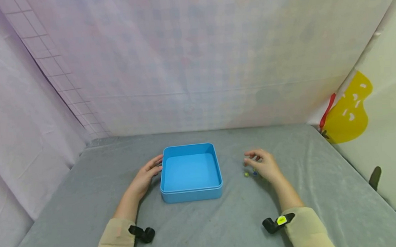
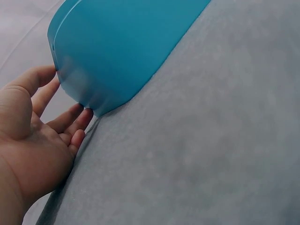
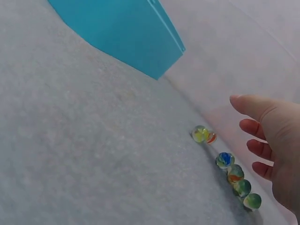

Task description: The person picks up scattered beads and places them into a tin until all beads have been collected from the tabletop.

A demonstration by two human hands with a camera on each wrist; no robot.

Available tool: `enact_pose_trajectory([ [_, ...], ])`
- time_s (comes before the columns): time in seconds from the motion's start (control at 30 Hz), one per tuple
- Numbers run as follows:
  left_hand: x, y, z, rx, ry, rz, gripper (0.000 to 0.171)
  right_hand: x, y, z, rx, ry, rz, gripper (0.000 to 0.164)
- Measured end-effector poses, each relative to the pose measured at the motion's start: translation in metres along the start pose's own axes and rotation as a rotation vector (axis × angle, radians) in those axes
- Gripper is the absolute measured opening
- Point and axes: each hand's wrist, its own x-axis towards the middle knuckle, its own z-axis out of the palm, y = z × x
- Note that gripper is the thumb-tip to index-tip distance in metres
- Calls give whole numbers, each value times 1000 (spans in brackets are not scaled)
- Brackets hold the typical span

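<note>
A square blue box [image 1: 192,195], open at the top, stands on the grey cloth with nothing inside it. My left hand [image 1: 146,179] rests against its left side, and in the left wrist view the fingertips [image 2: 88,112] touch the outer wall with the fingers fairly straight. To the right of the box, my right hand [image 1: 263,166] hovers with loosely bent fingers and holds nothing. Below and beside it lie several glass marbles; in the right wrist view a yellow-green marble [image 3: 200,134] sits apart from a row that starts with a blue marble [image 3: 225,160].
Grey cloth [image 1: 204,232] covers the table. Pale fabric [image 1: 194,63] hangs behind it and on both sides, with a yellow pear-like print [image 1: 350,110] at the right. Each wrist carries a small black camera, such as the one on the left sleeve [image 1: 142,233].
</note>
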Motion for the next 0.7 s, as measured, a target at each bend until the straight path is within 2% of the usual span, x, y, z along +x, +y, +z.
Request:
enact_pose_trajectory([
  [0.37, 0, 0, 1, 0, 3, -5, 50, -2, 6, 2, -14, -35, 63, 26],
  [0.7, -1, 0, 1, 2, -2, -4, 50, -4, 12, 7, -69, -45, 39, 21],
])
